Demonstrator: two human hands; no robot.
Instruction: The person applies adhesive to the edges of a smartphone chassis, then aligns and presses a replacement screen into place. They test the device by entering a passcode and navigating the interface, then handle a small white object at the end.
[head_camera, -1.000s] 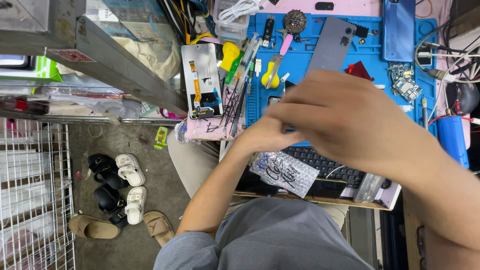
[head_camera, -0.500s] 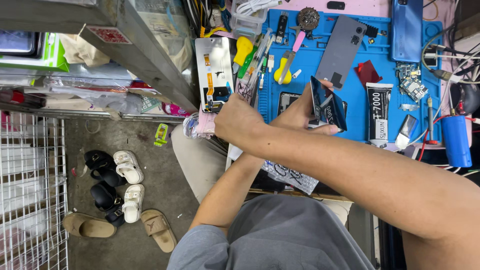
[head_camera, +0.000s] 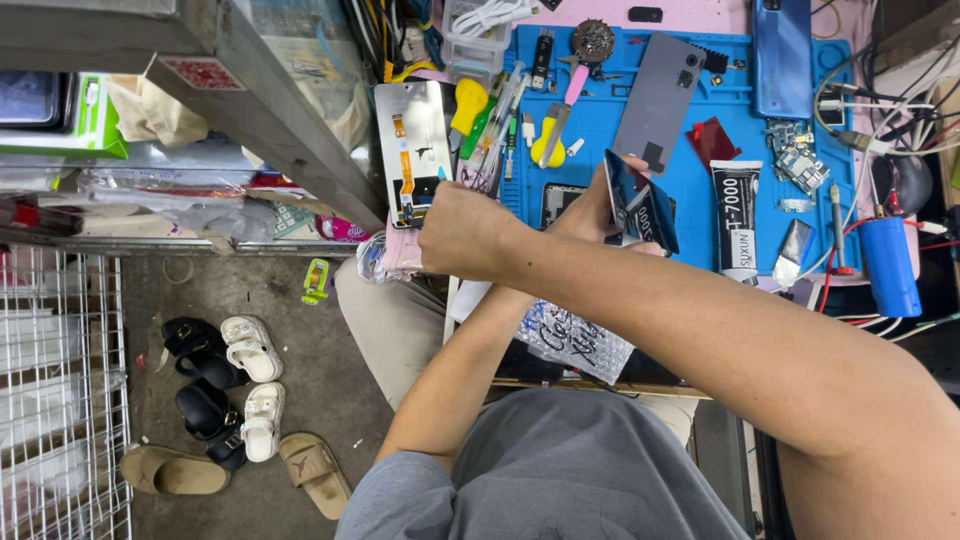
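My left hand (head_camera: 585, 212) reaches up from below and holds a small dark blue phone (head_camera: 640, 208) tilted above the blue work mat (head_camera: 700, 215). My right arm crosses over it from the lower right. My right hand (head_camera: 470, 232) sits at the mat's left edge with its back to the camera and its fingers curled out of sight. It is just below a bare display panel (head_camera: 415, 150) with an orange flex cable, next to a pink cloth (head_camera: 400, 255).
On the mat lie a grey back cover (head_camera: 660, 100), a blue phone (head_camera: 782, 55), a glue tube (head_camera: 738, 220), a small circuit board (head_camera: 795, 165) and yellow-handled tools (head_camera: 468, 105). A blue cylinder (head_camera: 890, 265) stands right. Sandals (head_camera: 230, 385) lie on the floor beside a wire rack (head_camera: 50, 400).
My right hand has swung left from over the mat's middle to its left edge. That uncovered the dark phone in my left hand.
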